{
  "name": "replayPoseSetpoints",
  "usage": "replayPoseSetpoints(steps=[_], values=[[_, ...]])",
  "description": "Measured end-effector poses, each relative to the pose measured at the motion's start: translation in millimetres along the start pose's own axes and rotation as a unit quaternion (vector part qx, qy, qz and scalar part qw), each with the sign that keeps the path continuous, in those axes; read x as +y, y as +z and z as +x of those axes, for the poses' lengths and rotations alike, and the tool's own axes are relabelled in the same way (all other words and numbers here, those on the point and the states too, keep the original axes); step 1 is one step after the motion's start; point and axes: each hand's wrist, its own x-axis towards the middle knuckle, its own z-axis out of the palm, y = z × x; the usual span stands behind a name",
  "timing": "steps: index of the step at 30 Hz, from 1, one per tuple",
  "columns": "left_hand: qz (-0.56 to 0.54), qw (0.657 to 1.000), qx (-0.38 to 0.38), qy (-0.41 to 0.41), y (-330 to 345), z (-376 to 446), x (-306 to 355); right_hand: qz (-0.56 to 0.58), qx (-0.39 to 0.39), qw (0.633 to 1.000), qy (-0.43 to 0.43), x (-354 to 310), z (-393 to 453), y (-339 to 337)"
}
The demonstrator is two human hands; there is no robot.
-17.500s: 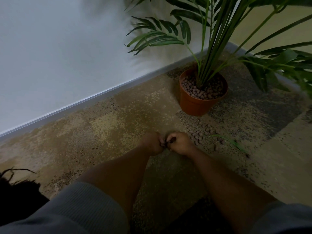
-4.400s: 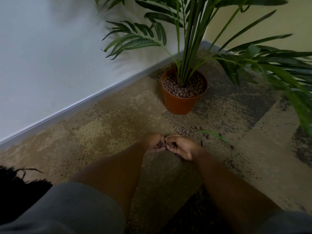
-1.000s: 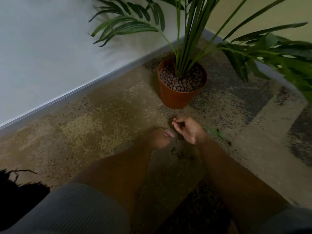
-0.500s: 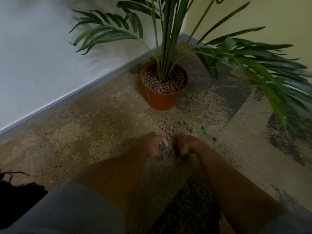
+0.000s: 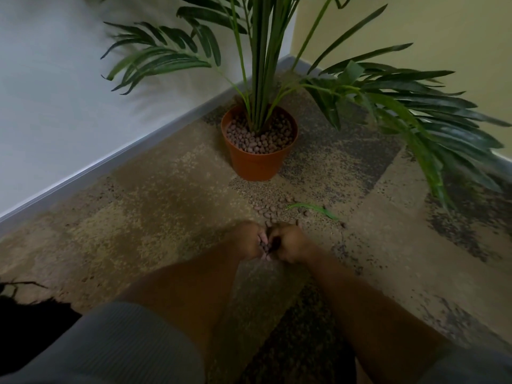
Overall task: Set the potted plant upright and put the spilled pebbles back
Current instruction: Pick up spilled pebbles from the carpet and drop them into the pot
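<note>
A: What is different from half a second ago?

B: The left hand (image 5: 246, 241) and the right hand (image 5: 288, 242) have come together on the carpet (image 5: 155, 206). Before, there was a small gap between them. Now both are curled and touching, with a few pebbles (image 5: 265, 246) pressed between them. I cannot tell how firm the hold is.

A: What does it mean for the task?

B: I think one more handful is being scooped. The pot (image 5: 256, 162) already stands upright at 12 o'clock from the hands, well apart, full of pebbles around the palm (image 5: 263, 51) stems.

A: Is more left on the floor?

B: Yes. A loose trail of spilled pebbles (image 5: 270, 210) lies between the hands and the pot, and a fallen leaf (image 5: 313, 209) is at 1 o'clock, just beside them.

A: Does something stand in the way?

B: Only the long fronds (image 5: 415, 115) at 2 o'clock, which hang low. The way to the pot looks free. The carpet's speckled pattern may hide single pebbles.
</note>
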Motion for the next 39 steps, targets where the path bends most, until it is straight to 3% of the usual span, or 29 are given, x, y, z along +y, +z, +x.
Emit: replayPoseSetpoints(steps=[6,11,14,18,20,23,26,31,33,39], values=[[-0.005,1.000,0.015,0.009,-1.3,-0.2,-2.3,0.038,0.038,0.999,-0.003,3.1,-2.9,4.8],[-0.118,0.992,0.006,-0.040,-7.1,1.0,-0.5,0.132,0.067,0.988,0.030,-2.9,-1.8,7.0],[-0.237,0.966,-0.016,-0.098,-10.1,0.9,4.1,0.170,0.077,0.981,0.048,-7.2,1.0,8.7],[-0.395,0.904,-0.047,-0.160,-12.9,-2.1,13.3,0.250,0.068,0.962,0.085,-5.5,3.3,9.0],[-0.442,0.876,-0.063,-0.179,-14.8,-3.0,15.6,0.372,0.057,0.917,0.135,-5.9,5.7,6.8],[-0.509,0.836,-0.047,-0.200,-16.7,-0.3,12.9,0.552,0.024,0.812,0.188,-10.7,8.2,2.4],[-0.546,0.810,-0.038,-0.211,-16.6,1.8,9.7,0.608,-0.004,0.771,0.190,-12.4,7.8,-0.2],[-0.591,0.777,-0.035,-0.211,-15.9,2.8,4.0,0.636,-0.005,0.745,0.198,-15.5,9.7,-1.8],[-0.637,0.741,-0.028,-0.211,-17.9,2.9,2.3,0.670,-0.009,0.714,0.201,-15.1,12.3,-5.0],[-0.762,0.615,0.054,-0.195,-43.9,5.7,2.9,0.821,-0.013,0.554,0.137,-22.2,20.6,-27.6]])
